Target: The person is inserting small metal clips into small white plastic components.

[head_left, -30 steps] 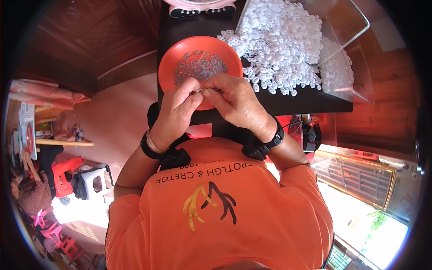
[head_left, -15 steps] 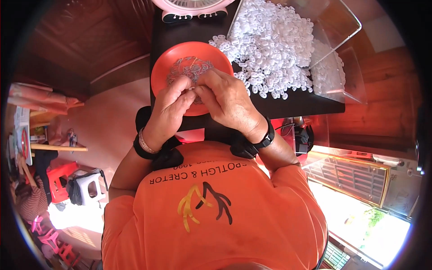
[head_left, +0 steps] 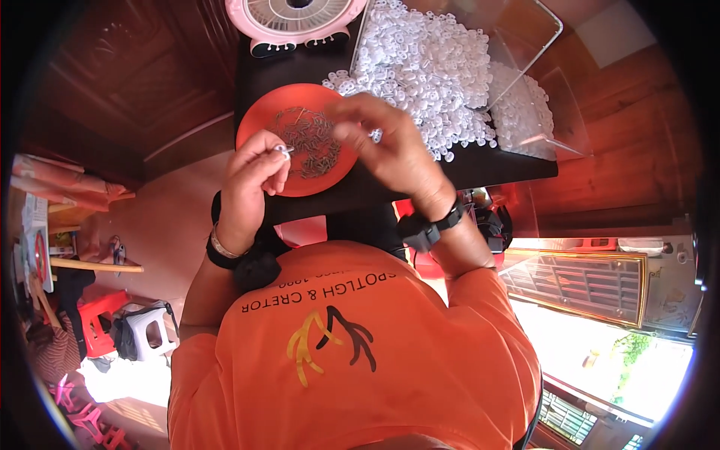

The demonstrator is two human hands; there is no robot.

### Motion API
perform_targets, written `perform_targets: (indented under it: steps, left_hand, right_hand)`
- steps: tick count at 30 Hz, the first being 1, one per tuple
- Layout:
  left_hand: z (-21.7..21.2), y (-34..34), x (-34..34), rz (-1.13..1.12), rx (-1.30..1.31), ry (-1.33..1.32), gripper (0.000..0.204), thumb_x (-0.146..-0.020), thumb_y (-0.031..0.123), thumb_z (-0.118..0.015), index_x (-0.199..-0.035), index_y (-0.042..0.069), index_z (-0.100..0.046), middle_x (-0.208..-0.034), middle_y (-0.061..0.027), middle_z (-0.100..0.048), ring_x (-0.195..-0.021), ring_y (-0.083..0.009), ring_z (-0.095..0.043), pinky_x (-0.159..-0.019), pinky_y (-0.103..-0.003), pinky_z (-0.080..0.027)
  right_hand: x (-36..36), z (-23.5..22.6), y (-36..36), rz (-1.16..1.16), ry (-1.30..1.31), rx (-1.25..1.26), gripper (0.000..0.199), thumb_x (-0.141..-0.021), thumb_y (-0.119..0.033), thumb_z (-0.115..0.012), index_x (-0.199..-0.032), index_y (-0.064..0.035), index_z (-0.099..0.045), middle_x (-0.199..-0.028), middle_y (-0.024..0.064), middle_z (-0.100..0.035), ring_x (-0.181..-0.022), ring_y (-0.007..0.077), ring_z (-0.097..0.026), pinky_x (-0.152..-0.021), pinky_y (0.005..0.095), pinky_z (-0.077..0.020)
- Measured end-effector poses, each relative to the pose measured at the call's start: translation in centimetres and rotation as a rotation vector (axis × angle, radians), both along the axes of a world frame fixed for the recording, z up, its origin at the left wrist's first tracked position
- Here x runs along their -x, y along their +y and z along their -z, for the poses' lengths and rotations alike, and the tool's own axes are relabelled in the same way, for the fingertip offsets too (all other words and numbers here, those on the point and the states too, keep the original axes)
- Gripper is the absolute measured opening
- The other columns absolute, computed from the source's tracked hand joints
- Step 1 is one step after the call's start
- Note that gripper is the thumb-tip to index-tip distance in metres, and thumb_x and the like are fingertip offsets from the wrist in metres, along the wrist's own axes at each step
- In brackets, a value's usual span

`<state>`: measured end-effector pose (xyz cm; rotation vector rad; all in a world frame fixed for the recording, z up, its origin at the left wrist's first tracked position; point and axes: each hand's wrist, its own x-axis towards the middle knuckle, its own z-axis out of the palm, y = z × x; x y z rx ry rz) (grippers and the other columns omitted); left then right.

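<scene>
My left hand [head_left: 249, 174], over the near left part of a round orange plate [head_left: 249, 124], pinches a small white plastic piece [head_left: 283, 151] with a thin metal pin showing at it. Many short grey metal pins [head_left: 319, 142] lie in the plate. Slightly blurred, my right hand [head_left: 401, 150] hovers at the plate's right side, thumb and forefinger apart. A white speck shows in the gap behind its thumb; whether it lies in the palm or on the table I cannot tell. Right of the plate spreads a big heap of white two-holed oval pieces [head_left: 427, 60].
The heap spills from a clear plastic bin [head_left: 551, 34] onto the black table [head_left: 525, 169]. A pink fan [head_left: 259, 34] stands at the table's far edge. Stools [head_left: 150, 330] and another person [head_left: 56, 349] are at the far left.
My hands were together over the plate and have parted. My right hand has moved away to the right, its fingers opened. The white piece now shows in my left fingers. The view has shifted slightly.
</scene>
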<state>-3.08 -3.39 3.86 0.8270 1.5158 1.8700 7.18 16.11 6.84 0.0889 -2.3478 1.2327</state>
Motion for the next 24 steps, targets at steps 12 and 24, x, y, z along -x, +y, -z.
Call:
perform_targets:
  steps: [12, 24]
  left_hand:
    - [1.4, -1.3, 0.4, -0.102, -0.281, -0.246, 0.013, -0.089, 0.019, -0.046, -0.088, 0.006, -0.049, -0.065, -0.0023, -0.047, -0.055, -0.0093, -0.042, -0.049, -0.022, -0.03]
    - [2.1, -2.6, 2.3, -0.142, -0.292, -0.314, 0.013, -0.089, 0.017, -0.045, -0.088, 0.005, -0.048, -0.066, -0.003, -0.046, -0.056, -0.0102, -0.042, -0.049, -0.022, -0.03]
  right_hand:
    - [4.4, 4.0, 15.2, 0.429, -0.386, -0.776, 0.023, -0.081, -0.026, -0.059, -0.1, -0.0146, -0.066, -0.098, 0.0132, -0.063, -0.095, 0.0319, -0.061, -0.081, 0.0425, -0.0488]
    - [4.9, 2.3, 12.7, 0.326, -0.516, -0.852, 0.022, -0.078, -0.029, -0.061, -0.094, -0.0155, -0.067, -0.092, 0.0118, -0.064, -0.09, 0.0306, -0.063, -0.077, 0.0422, -0.0499]
